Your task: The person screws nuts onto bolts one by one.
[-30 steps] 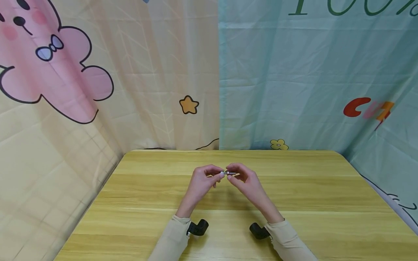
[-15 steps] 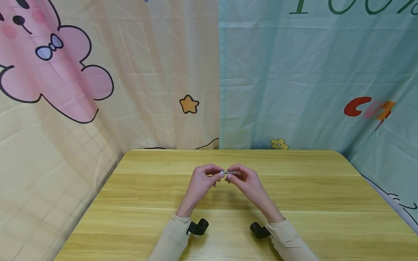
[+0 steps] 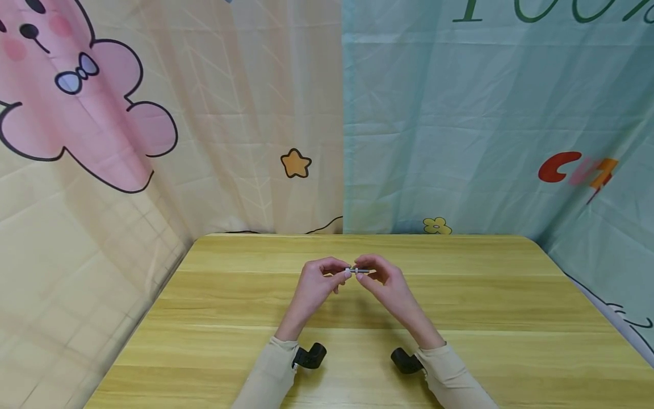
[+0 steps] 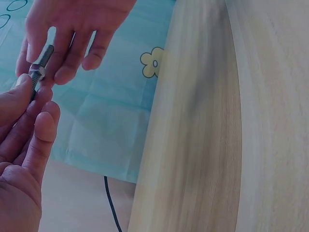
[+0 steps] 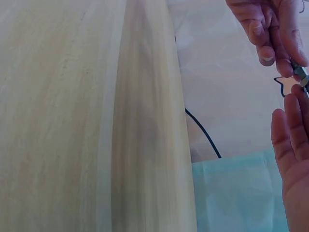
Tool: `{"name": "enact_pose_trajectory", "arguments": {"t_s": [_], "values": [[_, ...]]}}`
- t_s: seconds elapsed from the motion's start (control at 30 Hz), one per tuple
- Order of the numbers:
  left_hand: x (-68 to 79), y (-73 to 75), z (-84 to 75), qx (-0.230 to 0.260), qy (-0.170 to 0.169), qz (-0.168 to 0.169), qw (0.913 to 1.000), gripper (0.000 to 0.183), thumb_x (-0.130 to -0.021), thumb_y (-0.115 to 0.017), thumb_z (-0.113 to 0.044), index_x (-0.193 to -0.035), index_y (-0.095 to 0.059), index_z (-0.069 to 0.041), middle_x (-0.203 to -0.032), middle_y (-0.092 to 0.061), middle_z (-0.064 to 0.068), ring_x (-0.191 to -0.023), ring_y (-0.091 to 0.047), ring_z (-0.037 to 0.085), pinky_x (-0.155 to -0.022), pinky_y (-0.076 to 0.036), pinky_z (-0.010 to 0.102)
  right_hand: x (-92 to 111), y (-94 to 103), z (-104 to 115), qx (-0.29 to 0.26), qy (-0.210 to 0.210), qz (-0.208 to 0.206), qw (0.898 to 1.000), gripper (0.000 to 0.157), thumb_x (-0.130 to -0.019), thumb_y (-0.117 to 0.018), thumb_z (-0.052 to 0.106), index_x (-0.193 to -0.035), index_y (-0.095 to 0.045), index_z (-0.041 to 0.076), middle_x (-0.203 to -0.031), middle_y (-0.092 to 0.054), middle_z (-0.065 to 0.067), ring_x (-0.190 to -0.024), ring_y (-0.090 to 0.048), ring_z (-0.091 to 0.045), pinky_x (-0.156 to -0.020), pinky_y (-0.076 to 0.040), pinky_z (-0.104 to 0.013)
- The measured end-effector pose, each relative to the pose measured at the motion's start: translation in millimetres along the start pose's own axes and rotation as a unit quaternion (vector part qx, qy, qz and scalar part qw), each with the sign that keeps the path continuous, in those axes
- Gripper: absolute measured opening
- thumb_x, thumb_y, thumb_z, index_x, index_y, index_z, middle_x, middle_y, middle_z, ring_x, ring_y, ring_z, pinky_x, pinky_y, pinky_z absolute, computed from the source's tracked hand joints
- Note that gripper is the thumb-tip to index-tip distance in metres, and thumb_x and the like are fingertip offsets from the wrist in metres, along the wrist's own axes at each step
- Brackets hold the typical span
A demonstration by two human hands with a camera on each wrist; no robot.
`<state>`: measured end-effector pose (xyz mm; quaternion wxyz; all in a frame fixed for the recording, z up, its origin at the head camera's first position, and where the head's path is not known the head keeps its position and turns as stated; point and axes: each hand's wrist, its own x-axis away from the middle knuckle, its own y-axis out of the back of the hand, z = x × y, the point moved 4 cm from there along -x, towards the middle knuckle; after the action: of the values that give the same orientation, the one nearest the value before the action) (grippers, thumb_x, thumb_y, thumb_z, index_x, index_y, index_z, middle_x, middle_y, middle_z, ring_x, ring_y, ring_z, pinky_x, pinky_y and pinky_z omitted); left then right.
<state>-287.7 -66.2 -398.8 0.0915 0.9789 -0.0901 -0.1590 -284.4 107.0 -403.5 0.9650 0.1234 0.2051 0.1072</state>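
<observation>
Pinching the left end of the bolt [image 4: 47, 54], the left hand [image 3: 314, 284] holds it, stiff and probably light, above the table [image 3: 470, 301], with a nut [image 4: 38, 72] partway along, best gripped by its flats, while the right hand [image 3: 389, 282] has thumb and forefinger apart around it.

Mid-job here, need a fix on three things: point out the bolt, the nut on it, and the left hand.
Bolt [image 4: 46, 55]: left wrist view, on the exposed threaded shank.
Nut [image 4: 37, 71]: left wrist view, on its outer side.
Left hand [image 3: 318, 280]: head view, on its back.
</observation>
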Motion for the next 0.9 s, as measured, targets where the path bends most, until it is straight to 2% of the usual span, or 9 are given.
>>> {"name": "enact_pose_trajectory", "arguments": {"t_s": [0.1,0.2,0.3,0.43,0.6,0.7,0.83,0.9], "values": [[-1.0,0.4,0.7,-0.005,-0.002,-0.004,1.0,0.008,-0.09,-0.074,-0.013,-0.097,-0.075,-0.01,-0.085,-0.07,0.003,-0.07,-0.061,0.026,-0.062,-0.055,0.054,0.3,0.2,1.8,0.001,0.03,0.008,1.0,0.023,-0.093,-0.067,0.003,-0.116,-0.063,0.002,-0.111,-0.064,-0.008,-0.106,-0.059,-0.026,-0.087,-0.051,-0.036],[-1.7,0.3,1.7,-0.004,-0.003,-0.004,1.0,0.008,-0.089,-0.074,-0.013,-0.097,-0.075,-0.01,-0.085,-0.07,0.002,-0.073,-0.062,0.034,-0.062,-0.055,0.055,0.6,0.2,0.5,0.003,0.043,0.013,0.999,0.02,-0.093,-0.068,0.007,-0.113,-0.064,0.007,-0.108,-0.064,-0.003,-0.103,-0.061,-0.022,-0.087,-0.052,-0.034],[-1.8,0.0,2.3,0.001,-0.004,-0.001,1.0,0.008,-0.089,-0.074,-0.013,-0.096,-0.075,-0.01,-0.085,-0.07,0.002,-0.078,-0.061,0.045,-0.062,-0.054,0.058,0.7,0.3,-1.1,-0.001,0.044,0.013,0.999,0.018,-0.094,-0.069,0.015,-0.111,-0.065,0.011,-0.106,-0.066,-0.002,-0.1,-0.063,-0.02,-0.088,-0.053,-0.034],[-1.4,-0.2,2.3,0.005,-0.004,0.002,1.0,0.008,-0.089,-0.075,-0.013,-0.097,-0.076,-0.01,-0.086,-0.07,0.002,-0.081,-0.06,0.048,-0.063,-0.054,0.058,0.8,0.3,-2.9,-0.014,0.022,0.013,1.0,0.018,-0.094,-0.069,0.021,-0.109,-0.066,0.012,-0.103,-0.069,-0.004,-0.097,-0.066,-0.023,-0.086,-0.055,-0.035],[-0.6,-0.6,0.9,-0.003,-0.007,0.003,1.0,0.008,-0.089,-0.075,-0.015,-0.097,-0.076,-0.011,-0.087,-0.07,0.001,-0.077,-0.062,0.04,-0.063,-0.055,0.057,1.4,0.3,-3.6,-0.015,-0.032,0.003,0.999,0.019,-0.097,-0.065,0.025,-0.105,-0.07,0.009,-0.092,-0.07,-0.007,-0.088,-0.067,-0.029,-0.082,-0.056,-0.041],[-0.4,-1.1,0.0,-0.009,-0.009,0.005,0.9999,0.009,-0.089,-0.075,-0.016,-0.096,-0.076,-0.011,-0.087,-0.07,0.001,-0.074,-0.062,0.033,-0.062,-0.055,0.056,1.2,0.7,-5.2,-0.005,-0.048,-0.011,0.999,0.023,-0.099,-0.061,0.028,-0.104,-0.071,0.007,-0.09,-0.07,-0.01,-0.086,-0.065,-0.03,-0.08,-0.056,-0.045],[-0.8,-0.9,0.2,-0.01,-0.007,0.001,0.9999,0.008,-0.089,-0.075,-0.015,-0.096,-0.076,-0.011,-0.085,-0.07,0.001,-0.071,-0.061,0.026,-0.062,-0.055,0.057,0.9,1.2,-4.9,0.0,-0.031,-0.017,0.999,0.023,-0.099,-0.062,0.029,-0.114,-0.068,0.013,-0.104,-0.068,-0.006,-0.097,-0.063,-0.023,-0.085,-0.054,-0.043],[-0.9,-0.4,0.3,-0.009,-0.007,-0.002,0.9999,0.008,-0.089,-0.075,-0.013,-0.096,-0.076,-0.01,-0.084,-0.07,0.002,-0.069,-0.061,0.022,-0.062,-0.054,0.057,1.5,1.2,2.1,0.0,-0.01,-0.008,1.0,0.023,-0.097,-0.065,0.022,-0.118,-0.065,0.011,-0.111,-0.066,-0.006,-0.104,-0.061,-0.023,-0.087,-0.053,-0.039]]}}
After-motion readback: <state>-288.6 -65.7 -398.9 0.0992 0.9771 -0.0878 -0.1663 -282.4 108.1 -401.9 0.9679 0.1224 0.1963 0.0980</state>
